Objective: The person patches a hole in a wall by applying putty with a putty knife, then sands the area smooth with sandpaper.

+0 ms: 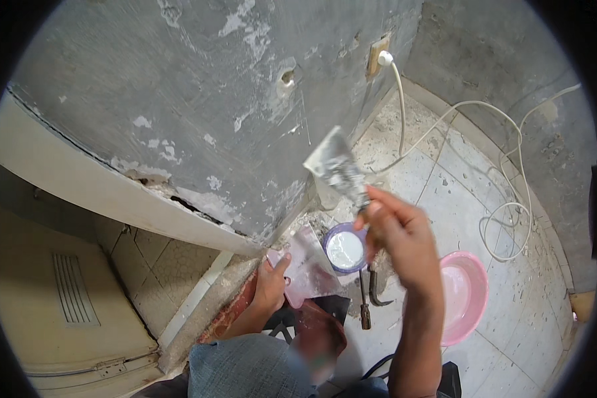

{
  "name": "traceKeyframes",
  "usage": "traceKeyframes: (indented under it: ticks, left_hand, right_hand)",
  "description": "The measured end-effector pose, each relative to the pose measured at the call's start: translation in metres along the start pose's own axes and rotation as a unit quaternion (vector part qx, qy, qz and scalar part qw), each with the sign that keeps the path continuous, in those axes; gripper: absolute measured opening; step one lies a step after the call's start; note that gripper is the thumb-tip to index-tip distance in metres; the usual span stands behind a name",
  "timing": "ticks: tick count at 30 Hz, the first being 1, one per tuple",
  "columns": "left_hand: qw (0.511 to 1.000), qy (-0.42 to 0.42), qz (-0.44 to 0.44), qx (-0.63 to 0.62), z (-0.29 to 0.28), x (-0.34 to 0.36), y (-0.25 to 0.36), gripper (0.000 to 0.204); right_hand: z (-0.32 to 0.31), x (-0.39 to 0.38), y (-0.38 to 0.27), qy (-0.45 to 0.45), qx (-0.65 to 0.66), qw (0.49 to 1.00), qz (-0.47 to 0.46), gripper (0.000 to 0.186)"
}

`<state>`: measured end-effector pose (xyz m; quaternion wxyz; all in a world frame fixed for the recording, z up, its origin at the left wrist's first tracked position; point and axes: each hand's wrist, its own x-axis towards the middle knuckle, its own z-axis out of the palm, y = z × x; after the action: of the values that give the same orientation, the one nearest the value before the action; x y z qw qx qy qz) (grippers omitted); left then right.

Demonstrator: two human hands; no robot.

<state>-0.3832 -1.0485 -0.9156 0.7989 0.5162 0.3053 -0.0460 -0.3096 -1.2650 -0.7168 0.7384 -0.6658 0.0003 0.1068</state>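
Note:
My right hand (pixel 399 232) is raised in front of the wall, fingers wrapped round the handle of a putty knife (pixel 336 162). Its wide metal blade points up and left and is smeared with pale paste. Low by the wall's foot, my left hand (pixel 266 286) grips the pink edge of a broad, flat spreader (pixel 308 264) with whitish residue on it. A round purple tub (pixel 330 233) of white paste stands on the floor beside the spreader, below the putty knife.
A screwdriver (pixel 365 317) and a hooked metal bar (pixel 375 293) lie near the tub. Right of them sits a pink basin (pixel 482 273). A white cord (pixel 521 166) runs from the wall socket (pixel 376 58) across the tiles. The grey wall (pixel 199 73) has chipped patches.

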Motion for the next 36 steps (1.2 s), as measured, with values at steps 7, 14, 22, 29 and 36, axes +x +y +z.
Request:
traceKeyframes:
  ticks: [7,14,22,29,36]
  left_hand:
    - [1.000,0.024,-0.017,-0.005,-0.014,0.006,-0.003,0.019]
    - [1.000,0.017,0.003,0.020,-0.014,0.006,-0.006,0.018]
    - [0.999,-0.031,0.030,-0.015,-0.014,0.006,-0.007,0.030]
    - [0.999,-0.033,-0.004,-0.009,-0.002,-0.001,0.008,0.028]
    - [0.998,-0.056,0.001,-0.019,-0.001,-0.012,0.024,0.025]
  right_hand:
    - [-0.105,0.015,0.069,-0.064,-0.144,0.973,0.170,0.022]
    - [-0.110,0.015,0.154,-0.117,-0.228,0.932,0.257,0.018]
    - [-0.067,0.075,0.157,0.098,-0.476,0.873,-0.042,0.043]
    - [0.005,0.157,0.193,0.017,-0.278,0.949,-0.145,0.081]
    - [-0.013,0.150,0.160,0.129,-0.294,0.922,-0.219,0.059]
